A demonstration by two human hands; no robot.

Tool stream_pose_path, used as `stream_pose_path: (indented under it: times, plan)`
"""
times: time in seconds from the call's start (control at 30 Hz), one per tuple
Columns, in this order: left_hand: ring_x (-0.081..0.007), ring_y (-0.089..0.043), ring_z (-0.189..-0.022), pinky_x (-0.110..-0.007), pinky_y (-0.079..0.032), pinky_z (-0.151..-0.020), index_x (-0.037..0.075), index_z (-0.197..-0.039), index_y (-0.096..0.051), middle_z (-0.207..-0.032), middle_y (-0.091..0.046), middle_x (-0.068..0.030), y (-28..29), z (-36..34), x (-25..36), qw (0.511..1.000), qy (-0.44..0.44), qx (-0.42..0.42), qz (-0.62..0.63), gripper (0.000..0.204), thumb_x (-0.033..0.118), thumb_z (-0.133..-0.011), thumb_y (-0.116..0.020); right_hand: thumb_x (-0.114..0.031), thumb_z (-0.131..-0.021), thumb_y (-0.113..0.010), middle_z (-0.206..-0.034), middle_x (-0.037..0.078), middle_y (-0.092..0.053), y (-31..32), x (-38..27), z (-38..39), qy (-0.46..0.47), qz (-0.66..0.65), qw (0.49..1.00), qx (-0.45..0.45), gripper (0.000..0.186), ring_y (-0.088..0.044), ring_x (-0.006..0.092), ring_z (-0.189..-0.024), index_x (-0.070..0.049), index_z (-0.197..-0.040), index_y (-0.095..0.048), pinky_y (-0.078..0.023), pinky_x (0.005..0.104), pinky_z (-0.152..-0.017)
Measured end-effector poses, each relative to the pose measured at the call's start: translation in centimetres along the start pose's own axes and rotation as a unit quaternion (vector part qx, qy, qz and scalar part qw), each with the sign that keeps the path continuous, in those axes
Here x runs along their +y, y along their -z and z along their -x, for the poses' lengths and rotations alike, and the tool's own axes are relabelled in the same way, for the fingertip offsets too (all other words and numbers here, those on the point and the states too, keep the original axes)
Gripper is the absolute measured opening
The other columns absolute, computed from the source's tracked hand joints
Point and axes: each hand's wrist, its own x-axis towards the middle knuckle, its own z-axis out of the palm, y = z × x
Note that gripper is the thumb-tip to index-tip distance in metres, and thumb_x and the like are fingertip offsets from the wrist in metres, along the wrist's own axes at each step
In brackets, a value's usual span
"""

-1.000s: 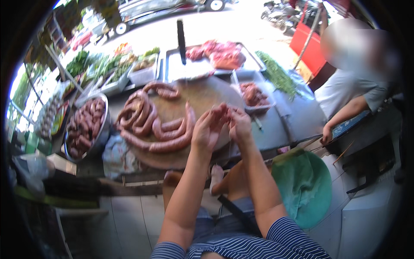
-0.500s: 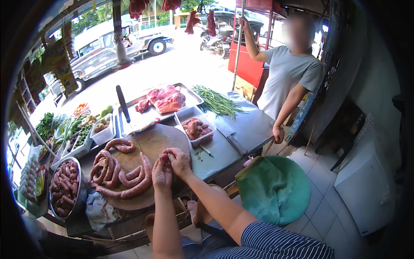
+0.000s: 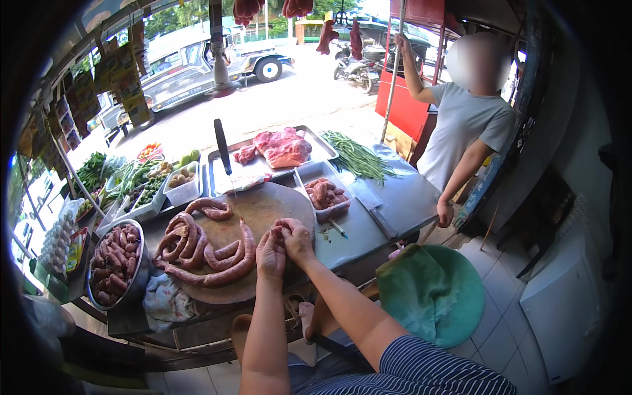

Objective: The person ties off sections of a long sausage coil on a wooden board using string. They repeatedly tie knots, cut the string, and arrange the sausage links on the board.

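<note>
Left hand (image 3: 270, 254) and right hand (image 3: 297, 242) met, fingers together (any hold was unclear) — sausage coil (image 3: 212, 259) lay left, likely for room.

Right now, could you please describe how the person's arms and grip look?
The left forearm and right forearm are bare, no watch visible. The left grip and right grip are ungloved. The right sleeve has dark-blue and white stripes; the left isn't visible.
</note>
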Motion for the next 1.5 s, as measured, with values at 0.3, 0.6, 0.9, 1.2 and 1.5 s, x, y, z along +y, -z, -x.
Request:
stream_pose_path:
  times: [0.3, 0.6, 0.9, 1.2, 1.5]
  plan:
    - [-0.0226, -0.065, -0.108, -0.032, -0.052, -0.099, -0.007, -0.112, -0.064, -0.119, -0.066, -0.0169, 0.1, 0.0, 0.1, 1.000, -0.003, -0.015, -0.004, 0.018, 0.002, -0.098, -0.056, -0.009, -0.090, -0.060, -0.100, 0.021, -0.067, 0.2, -0.5, 0.0, 0.016, 0.026, 1.000, 0.001, 0.017, -0.065, 0.0373, -0.094, 0.000, -0.103, -0.066, -0.053, 0.0420, -0.082]
    - [-0.0206, -0.065, -0.102, -0.030, -0.052, -0.094, -0.006, -0.109, -0.066, -0.110, -0.069, -0.0140, -0.4, 0.7, 0.1, 0.998, -0.011, -0.004, -0.062, 0.019, 0.006, -0.100, -0.054, -0.004, -0.085, -0.061, -0.100, 0.020, -0.068, 0.5, -0.6, 0.1, -0.013, 0.016, 1.000, -0.012, 0.018, -0.066, 0.0341, -0.094, 0.001, -0.102, -0.067, -0.052, 0.0391, -0.084]
    - [-0.0187, -0.065, -0.098, -0.028, -0.052, -0.090, -0.005, -0.107, -0.067, -0.107, -0.069, -0.0119, -1.1, 1.1, 0.1, 0.998, -0.008, 0.017, -0.055, 0.017, 0.007, -0.099, -0.057, -0.001, -0.086, -0.056, -0.099, 0.017, -0.067, 0.5, -0.9, 0.1, -0.010, 0.024, 0.999, -0.018, 0.019, -0.066, 0.0304, -0.093, 0.002, -0.102, -0.066, -0.052, 0.0370, -0.084]
    - [-0.0166, -0.065, -0.094, -0.027, -0.053, -0.087, -0.005, -0.107, -0.067, -0.106, -0.069, -0.0117, -1.1, 1.1, 0.1, 0.997, -0.013, 0.021, -0.069, 0.016, 0.006, -0.099, -0.058, 0.001, -0.084, -0.056, -0.100, 0.016, -0.068, 0.6, -1.2, 0.1, -0.029, 0.010, 0.999, -0.019, 0.022, -0.066, 0.0281, -0.093, 0.002, -0.104, -0.066, -0.053, 0.0359, -0.084]
    - [-0.0170, -0.065, -0.094, -0.027, -0.052, -0.087, -0.005, -0.107, -0.067, -0.104, -0.070, -0.0114, -1.4, 1.2, 0.3, 0.998, -0.012, 0.007, -0.062, 0.016, 0.005, -0.098, -0.058, 0.001, -0.084, -0.057, -0.100, 0.016, -0.068, 0.6, -1.1, 0.1, -0.028, 0.007, 0.999, -0.025, 0.020, -0.066, 0.0278, -0.093, 0.002, -0.103, -0.066, -0.053, 0.0356, -0.084]
